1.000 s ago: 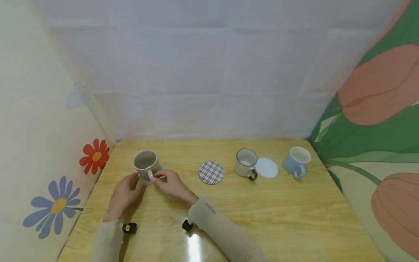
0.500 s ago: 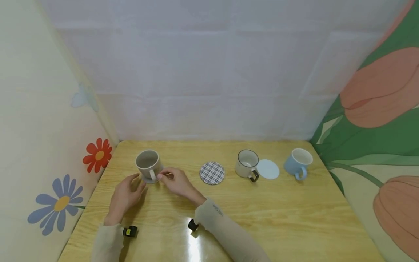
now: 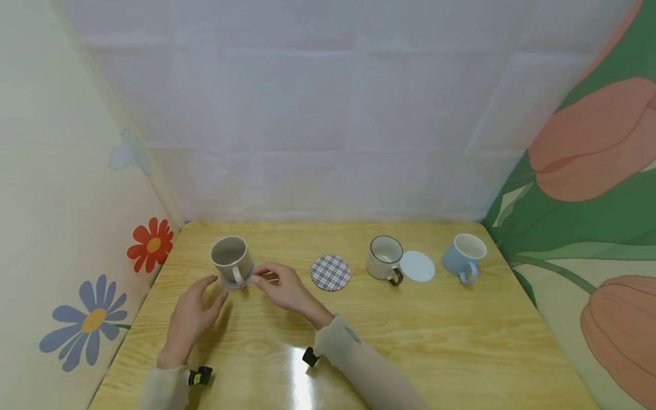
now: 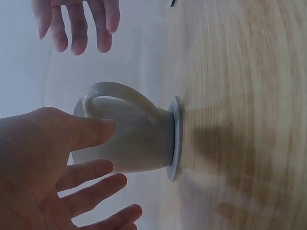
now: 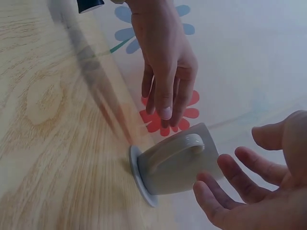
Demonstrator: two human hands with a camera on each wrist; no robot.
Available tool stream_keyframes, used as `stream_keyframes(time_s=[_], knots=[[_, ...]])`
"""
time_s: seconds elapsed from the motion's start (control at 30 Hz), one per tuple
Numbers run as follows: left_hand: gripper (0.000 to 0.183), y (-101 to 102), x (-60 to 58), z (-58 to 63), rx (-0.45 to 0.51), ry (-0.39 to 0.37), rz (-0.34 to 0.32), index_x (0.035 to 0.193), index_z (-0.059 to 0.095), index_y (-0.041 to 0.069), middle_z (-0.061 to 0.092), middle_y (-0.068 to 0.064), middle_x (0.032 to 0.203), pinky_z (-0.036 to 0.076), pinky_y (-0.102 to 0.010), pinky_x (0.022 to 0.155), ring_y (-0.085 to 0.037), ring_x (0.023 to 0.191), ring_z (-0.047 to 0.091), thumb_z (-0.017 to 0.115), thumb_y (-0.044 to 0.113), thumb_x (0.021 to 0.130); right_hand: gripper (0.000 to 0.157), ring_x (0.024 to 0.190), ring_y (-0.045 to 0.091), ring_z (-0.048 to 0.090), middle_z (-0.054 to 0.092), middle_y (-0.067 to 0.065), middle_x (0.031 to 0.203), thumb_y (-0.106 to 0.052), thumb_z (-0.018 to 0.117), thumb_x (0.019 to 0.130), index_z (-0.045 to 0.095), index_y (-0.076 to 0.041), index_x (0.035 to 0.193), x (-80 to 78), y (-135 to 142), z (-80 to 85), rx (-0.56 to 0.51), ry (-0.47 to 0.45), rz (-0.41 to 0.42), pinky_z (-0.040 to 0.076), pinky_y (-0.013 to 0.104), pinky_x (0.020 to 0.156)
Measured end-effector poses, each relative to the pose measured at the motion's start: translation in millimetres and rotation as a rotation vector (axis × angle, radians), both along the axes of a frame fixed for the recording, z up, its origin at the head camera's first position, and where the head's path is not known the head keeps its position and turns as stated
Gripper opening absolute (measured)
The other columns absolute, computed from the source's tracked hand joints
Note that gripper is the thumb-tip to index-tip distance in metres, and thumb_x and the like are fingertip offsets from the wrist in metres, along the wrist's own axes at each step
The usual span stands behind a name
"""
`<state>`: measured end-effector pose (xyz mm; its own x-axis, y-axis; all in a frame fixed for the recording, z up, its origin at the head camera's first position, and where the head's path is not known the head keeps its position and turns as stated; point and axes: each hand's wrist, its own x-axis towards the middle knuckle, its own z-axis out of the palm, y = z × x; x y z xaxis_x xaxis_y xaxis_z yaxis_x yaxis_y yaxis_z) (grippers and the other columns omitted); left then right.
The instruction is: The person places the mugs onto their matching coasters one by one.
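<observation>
Leftward on a wood-grain table [image 3: 461, 341], a glossy grey ceramic mug [image 3: 228, 261] stands upright on a thin round grey coaster [image 4: 178, 143], its handle [image 3: 238, 276] toward me. My left hand [image 3: 188, 316], fingers spread, is just beside it; my right hand [image 3: 287, 289], fingers loosely parted, is near the handle. Farther right are a round black-and-white checked coaster [image 3: 330, 273] and a light-blue mug [image 3: 456, 259].
</observation>
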<state>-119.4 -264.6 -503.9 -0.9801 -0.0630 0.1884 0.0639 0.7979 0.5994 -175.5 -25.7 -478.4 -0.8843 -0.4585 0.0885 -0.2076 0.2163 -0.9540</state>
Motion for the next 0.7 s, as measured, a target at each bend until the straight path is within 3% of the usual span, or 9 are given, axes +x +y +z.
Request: stream_keyframes(time_s=[0.17, 0.4, 0.7], knots=[[0.052, 3.1, 4.5, 0.6, 0.0, 0.054, -0.001, 0.143, 0.061, -0.003, 0.061, -0.031, 0.146, 0.048, -0.072, 0.106, -0.054, 0.133, 0.058, 0.075, 0.025, 0.101, 0.027, 0.115, 0.026, 0.074, 0.075, 0.01, 0.128, -0.025, 0.066, 0.108, 0.072, -0.006, 0.125, 3.8, 9.1, 4.6, 0.004, 0.002, 0.003, 0.063, 0.027, 0.091], [0.053, 10.1, 8.1, 5.7, 0.025, 0.015, -0.018, 0.146, 0.06, 0.0, 0.059, -0.031, 0.15, 0.047, -0.072, 0.109, -0.054, 0.136, 0.056, 0.075, 0.024, 0.102, 0.03, 0.117, 0.035, 0.074, 0.074, 0.014, 0.127, -0.026, 0.065, 0.108, 0.071, -0.003, 0.128, 6.9, 19.2, 9.1, -0.014, 0.003, 0.006, 0.063, 0.03, 0.094], [0.051, 19.6, 10.8, 8.2, 0.031, 0.038, -0.02, 0.144, 0.061, -0.003, 0.06, -0.031, 0.147, 0.048, -0.071, 0.108, -0.055, 0.134, 0.058, 0.076, 0.021, 0.101, 0.028, 0.12, 0.037, 0.072, 0.072, 0.015, 0.13, -0.026, 0.064, 0.109, 0.07, -0.006, 0.128, 12.9, 35.1, 17.0, -0.01, 0.037, 0.018, 0.061, 0.031, 0.099]])
